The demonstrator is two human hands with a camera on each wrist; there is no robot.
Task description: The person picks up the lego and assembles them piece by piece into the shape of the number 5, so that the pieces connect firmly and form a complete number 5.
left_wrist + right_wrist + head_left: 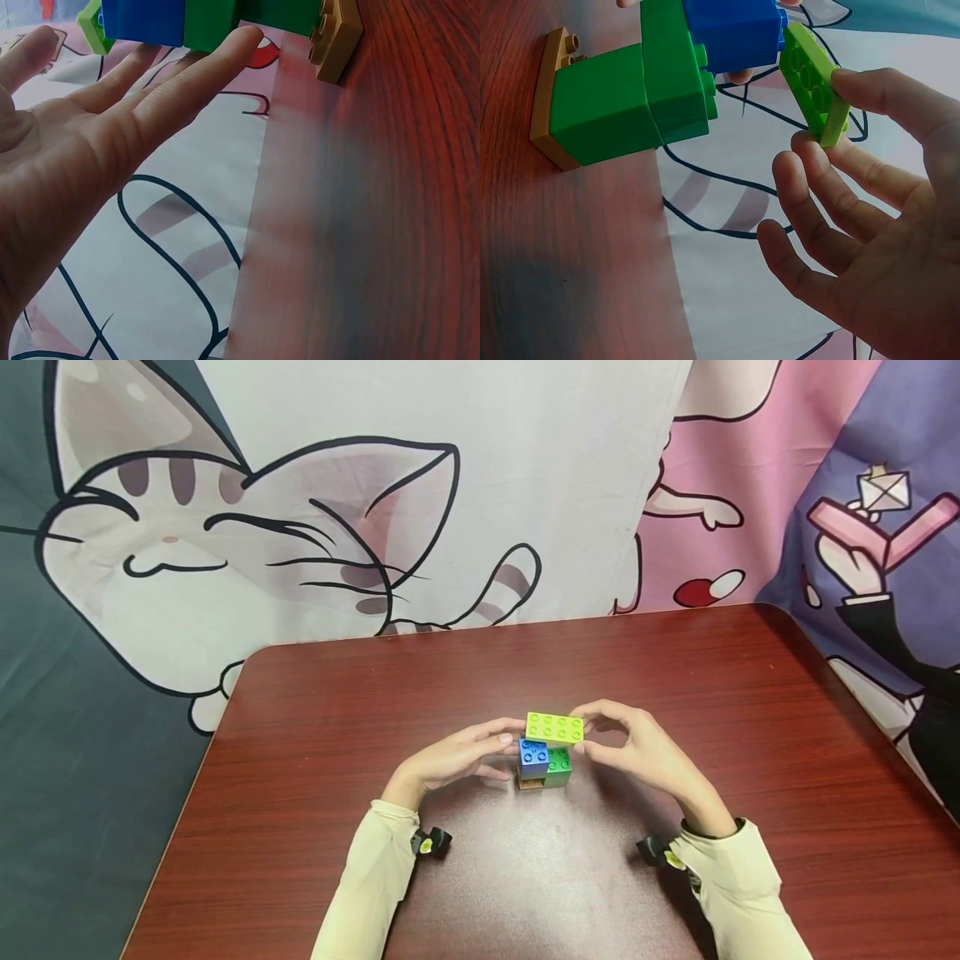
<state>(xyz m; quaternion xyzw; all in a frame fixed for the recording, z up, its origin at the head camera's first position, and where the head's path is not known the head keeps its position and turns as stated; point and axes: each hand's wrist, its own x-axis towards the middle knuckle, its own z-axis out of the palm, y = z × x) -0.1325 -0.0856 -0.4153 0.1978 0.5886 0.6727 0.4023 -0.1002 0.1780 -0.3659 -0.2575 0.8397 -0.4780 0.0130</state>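
Note:
A small stack of toy building bricks stands on the table. At its bottom lies a tan brick (546, 105), with green bricks (600, 105) above it and a blue brick (534, 760) near the top left. My right hand (637, 743) pinches one end of a flat lime-green brick (554, 727) between thumb and finger. In the right wrist view that brick is tilted, its free end close to the blue brick's studs. To the left of the stack, my left hand (457, 756) holds its fingers extended by the blue brick; whether they touch it I cannot tell.
The reddish-brown wooden table (337, 860) has rounded far corners. Behind it hangs a cloth (570, 485) printed with cartoon cats. A small black camera (432, 843) sits on the left wrist, another camera (652, 850) on the right.

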